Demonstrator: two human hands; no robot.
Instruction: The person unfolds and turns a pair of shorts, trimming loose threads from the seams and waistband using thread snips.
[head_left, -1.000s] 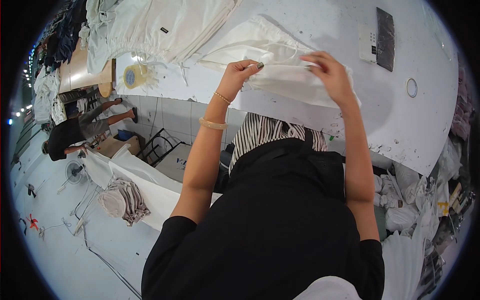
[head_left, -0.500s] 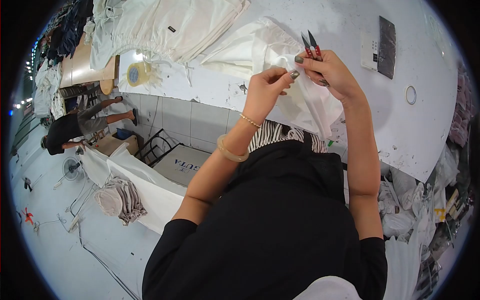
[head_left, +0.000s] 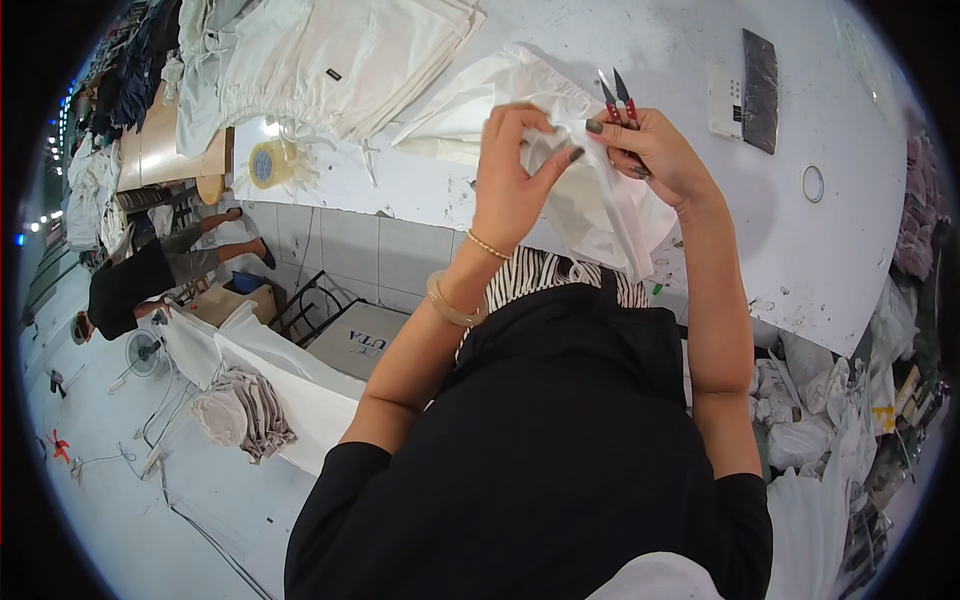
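Observation:
A white garment with a gathered edge lies partly on the table and hangs over its front edge. My right hand is closed around red-handled thread snips, their blades pointing up and away from me. The thumb and finger of that hand also pinch the white cloth. My left hand is open at the cloth's left side, thumb and fingers apart in a curve; whether its fingertips touch the fabric is hard to make out.
Folded white garments are piled at the back left, with a tape roll nearby. On the right lie a dark flat packet and a small tape ring. Another person bends over at far left, near a fan.
My left hand's thumb and fingers have gone from close together to spread apart, and the hand has shifted slightly left. The right hand keeps the snips and cloth.

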